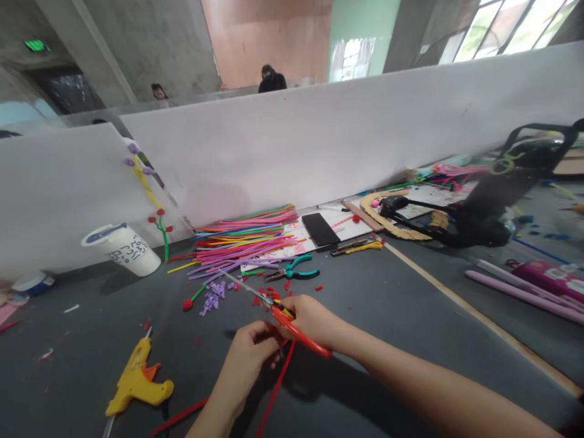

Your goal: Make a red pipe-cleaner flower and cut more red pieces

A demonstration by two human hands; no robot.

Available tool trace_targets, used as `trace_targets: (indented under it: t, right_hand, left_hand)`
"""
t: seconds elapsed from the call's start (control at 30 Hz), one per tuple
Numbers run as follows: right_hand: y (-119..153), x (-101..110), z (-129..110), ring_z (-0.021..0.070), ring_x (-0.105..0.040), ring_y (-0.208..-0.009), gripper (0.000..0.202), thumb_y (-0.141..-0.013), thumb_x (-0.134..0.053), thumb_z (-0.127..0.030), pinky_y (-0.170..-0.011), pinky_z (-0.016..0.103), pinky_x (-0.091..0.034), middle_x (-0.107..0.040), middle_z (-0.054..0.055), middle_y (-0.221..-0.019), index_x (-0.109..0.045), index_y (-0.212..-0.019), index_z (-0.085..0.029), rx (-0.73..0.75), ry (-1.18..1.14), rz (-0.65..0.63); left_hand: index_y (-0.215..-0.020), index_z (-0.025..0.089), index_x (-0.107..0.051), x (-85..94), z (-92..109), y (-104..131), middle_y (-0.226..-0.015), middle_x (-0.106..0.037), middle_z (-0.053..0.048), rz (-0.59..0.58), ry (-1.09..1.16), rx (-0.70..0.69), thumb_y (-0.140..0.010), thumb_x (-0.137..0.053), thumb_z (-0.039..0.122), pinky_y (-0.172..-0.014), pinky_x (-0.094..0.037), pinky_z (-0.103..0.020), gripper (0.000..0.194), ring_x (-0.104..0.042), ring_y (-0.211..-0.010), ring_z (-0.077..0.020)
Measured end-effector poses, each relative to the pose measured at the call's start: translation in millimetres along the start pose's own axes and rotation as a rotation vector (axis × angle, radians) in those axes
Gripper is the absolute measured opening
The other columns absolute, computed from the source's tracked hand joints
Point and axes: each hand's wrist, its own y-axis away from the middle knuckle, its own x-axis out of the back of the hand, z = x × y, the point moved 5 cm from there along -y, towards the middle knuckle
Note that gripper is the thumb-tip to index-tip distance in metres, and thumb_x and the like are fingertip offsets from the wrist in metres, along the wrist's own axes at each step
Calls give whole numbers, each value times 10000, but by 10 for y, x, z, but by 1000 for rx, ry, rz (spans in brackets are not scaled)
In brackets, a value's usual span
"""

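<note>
My right hand (314,321) grips red-handled scissors (301,334) whose metal blades (244,286) point up and to the left over the grey floor. My left hand (249,359) sits just beside it, fingers pinched on a red pipe cleaner (274,392) that trails down toward me. Small red and purple cut pieces (214,298) lie scattered ahead of the blades.
A pile of coloured pipe cleaners (246,240), teal pliers (292,271), a black phone (320,229) and a yellow utility knife (360,246) lie ahead. A yellow glue gun (134,380) lies at left, a white cup (123,246) farther back. White boards (319,134) wall the space; two people stand behind.
</note>
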Motion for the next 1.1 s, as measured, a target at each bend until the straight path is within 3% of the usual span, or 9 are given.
trace_targets:
  t: [0.13, 0.27, 0.43, 0.5, 0.63, 0.77, 1.1]
  right_hand:
    - [36, -41, -37, 80, -392, -528, 37, -604, -522, -113, -469, 163, -278, -453, -65, -546, -528, -612, -149, 59, -15, -13]
    - [59, -41, -32, 79, -372, -530, 72, -654, -556, -166, -473, 167, -279, -432, -66, -552, -498, -612, -156, 120, -38, -29]
    - [186, 26, 65, 100, -397, -544, 285, -809, -475, -418, -505, 198, -322, -471, -32, -610, -502, -689, -161, 151, -23, 30]
    - [305, 22, 88, 128, -470, -612, 283, -833, -446, -434, -569, 218, -364, -555, 5, -712, -533, -811, -165, 162, 47, 36]
    - [544, -80, 92, 155, -541, -675, 251, -826, -482, -406, -622, 226, -391, -629, 33, -817, -557, -916, -184, 147, 94, -45]
    - [658, -149, 58, 139, -504, -620, 267, -819, -492, -408, -583, 212, -381, -617, 30, -766, -555, -909, -165, 163, 89, -53]
    - [759, -117, 89, 107, -321, -590, 394, -809, -430, -549, -527, 202, -306, -467, -17, -682, -481, -800, -158, 222, -85, -12]
  left_hand:
    - [-649, 106, -671, -11, -53, 37, -537, -600, -16, -25, 213, 62, -626, -671, 270, -467, -399, -196, 166, -511, -461, -92]
    - [-630, 94, -675, 15, -101, 63, -525, -597, -16, -56, 275, 86, -654, -655, 250, -451, -391, -184, 159, -503, -451, -83]
    - [-637, 124, -674, 124, -3, 92, -548, -624, 0, 126, 323, 16, -609, -712, 275, -461, -395, -158, 158, -504, -465, -65]
    - [-646, 129, -673, 161, 68, 117, -569, -635, -5, 213, 330, -37, -585, -728, 284, -464, -405, -165, 175, -511, -477, -74]
    - [-662, 146, -666, 201, 235, 182, -587, -629, 6, 329, 177, -243, -622, -708, 312, -483, -424, -180, 176, -524, -515, -98]
    - [-669, 169, -651, 171, 344, 246, -571, -593, 31, 337, 27, -416, -692, -657, 316, -505, -428, -181, 149, -511, -521, -100]
    - [-620, 171, -620, -60, 410, 268, -580, -550, 32, 283, -19, -428, -720, -614, 296, -514, -430, -181, 160, -503, -527, -101]
